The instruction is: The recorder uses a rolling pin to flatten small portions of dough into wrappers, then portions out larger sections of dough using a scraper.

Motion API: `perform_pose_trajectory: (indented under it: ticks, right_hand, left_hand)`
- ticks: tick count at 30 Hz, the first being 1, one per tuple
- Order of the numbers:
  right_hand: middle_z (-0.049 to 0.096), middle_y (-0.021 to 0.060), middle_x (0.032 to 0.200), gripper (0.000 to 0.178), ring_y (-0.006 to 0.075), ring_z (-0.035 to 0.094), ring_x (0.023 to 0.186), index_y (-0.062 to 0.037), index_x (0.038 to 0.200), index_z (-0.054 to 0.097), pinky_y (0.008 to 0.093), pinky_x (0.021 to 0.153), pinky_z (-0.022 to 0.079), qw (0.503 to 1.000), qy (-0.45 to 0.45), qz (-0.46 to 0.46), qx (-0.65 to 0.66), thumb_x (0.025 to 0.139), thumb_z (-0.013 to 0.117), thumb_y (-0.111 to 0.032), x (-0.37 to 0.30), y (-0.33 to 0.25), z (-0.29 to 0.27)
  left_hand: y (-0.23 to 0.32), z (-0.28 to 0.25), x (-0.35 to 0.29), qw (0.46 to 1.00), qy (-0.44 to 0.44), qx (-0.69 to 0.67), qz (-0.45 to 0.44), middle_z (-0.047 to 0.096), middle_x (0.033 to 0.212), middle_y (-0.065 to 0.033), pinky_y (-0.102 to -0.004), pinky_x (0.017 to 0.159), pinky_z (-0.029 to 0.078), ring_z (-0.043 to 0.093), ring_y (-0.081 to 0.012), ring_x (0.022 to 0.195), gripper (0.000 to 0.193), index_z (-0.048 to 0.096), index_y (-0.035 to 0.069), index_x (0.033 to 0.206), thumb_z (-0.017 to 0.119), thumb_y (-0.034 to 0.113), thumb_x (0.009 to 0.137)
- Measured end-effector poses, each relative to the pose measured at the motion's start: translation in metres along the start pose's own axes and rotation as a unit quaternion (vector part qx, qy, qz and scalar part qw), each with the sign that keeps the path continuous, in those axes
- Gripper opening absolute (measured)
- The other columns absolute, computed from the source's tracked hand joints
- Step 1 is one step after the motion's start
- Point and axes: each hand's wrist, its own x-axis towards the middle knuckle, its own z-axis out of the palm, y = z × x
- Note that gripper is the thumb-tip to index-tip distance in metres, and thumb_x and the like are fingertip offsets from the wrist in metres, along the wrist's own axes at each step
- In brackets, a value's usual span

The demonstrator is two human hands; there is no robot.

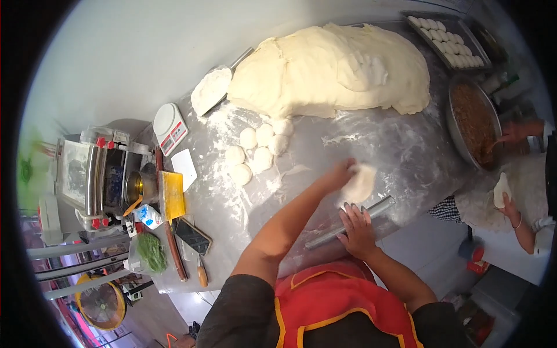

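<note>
A metal rolling pin (380,208) lies slantwise near the table's front edge. My right hand (357,231) rests on it, fingers stretched forward and slightly apart over the rod toward the dough. Just beyond the pin is a thin, flattened dough piece (361,184), blurred by motion. Its left edge is at my left hand (341,175), whose fingers are curled in and closed at the dough; they are partly smeared. Several small dough balls (263,158) sit on the floured table (313,156) to the left. Behind them spreads a huge mass of pale dough (325,72).
At the left stand a white scale (170,129), a yellow-bladed scraper (172,195), a phone (193,236) and a dough-rolling machine (87,180). A bowl of brown filling (474,122) and a tray of buns (447,40) are at right. Another person's hand (510,210) holds dough there.
</note>
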Motion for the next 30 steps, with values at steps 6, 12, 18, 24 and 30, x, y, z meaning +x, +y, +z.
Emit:
perform_pose_trajectory:
  ticks: [6,12,18,24,30]
  right_hand:
    - [0.043,0.0114,0.140,0.065,0.0299,0.038,0.130,-0.0070,0.134,0.047,0.0495,0.110,0.027,0.996,0.078,-0.043,-0.022,0.078,0.066,-0.033,0.012,0.010,0.010]
    - [0.047,0.0088,0.136,0.059,0.0273,0.041,0.127,-0.0099,0.130,0.051,0.0493,0.108,0.029,0.996,0.073,-0.044,-0.020,0.078,0.066,-0.033,0.011,0.013,0.013]
    - [0.049,0.0079,0.135,0.056,0.0267,0.042,0.126,-0.0102,0.129,0.052,0.0494,0.107,0.030,0.997,0.063,-0.030,-0.022,0.079,0.065,-0.034,0.007,0.017,0.016]
    - [0.050,0.0057,0.135,0.054,0.0237,0.045,0.125,-0.0127,0.128,0.054,0.0480,0.107,0.030,0.998,0.051,-0.030,-0.037,0.081,0.062,-0.038,0.009,0.016,0.020]
    - [0.051,0.0048,0.134,0.052,0.0230,0.046,0.124,-0.0143,0.128,0.054,0.0479,0.107,0.031,0.997,0.057,-0.021,-0.053,0.083,0.061,-0.039,0.008,0.013,0.015]
  left_hand:
    - [-0.009,-0.103,-0.005,0.839,0.315,0.444,-0.018,0.059,0.115,-0.0164,-0.0444,0.098,0.039,0.054,-0.0334,0.110,0.034,0.058,0.006,0.112,0.065,0.016,0.081]
    - [-0.020,-0.117,-0.069,0.879,0.172,0.445,-0.005,0.055,0.118,-0.0177,-0.0442,0.094,0.044,0.053,-0.0367,0.107,0.036,0.055,0.005,0.114,0.060,0.008,0.079]
    - [-0.004,-0.041,-0.115,0.923,0.157,0.349,0.042,0.056,0.113,-0.0175,-0.0452,0.091,0.043,0.052,-0.0383,0.103,0.036,0.058,0.004,0.114,0.067,0.014,0.080]
    - [-0.005,-0.015,-0.076,0.885,0.174,0.432,0.015,0.042,0.141,-0.0195,-0.0501,0.110,0.027,0.037,-0.0367,0.133,0.056,0.043,0.004,0.137,0.057,0.031,0.090]
    - [0.012,-0.017,-0.054,0.868,0.099,0.484,-0.037,0.026,0.153,-0.0204,-0.0581,0.113,0.014,0.020,-0.0374,0.143,0.071,0.032,0.007,0.146,0.050,0.048,0.091]
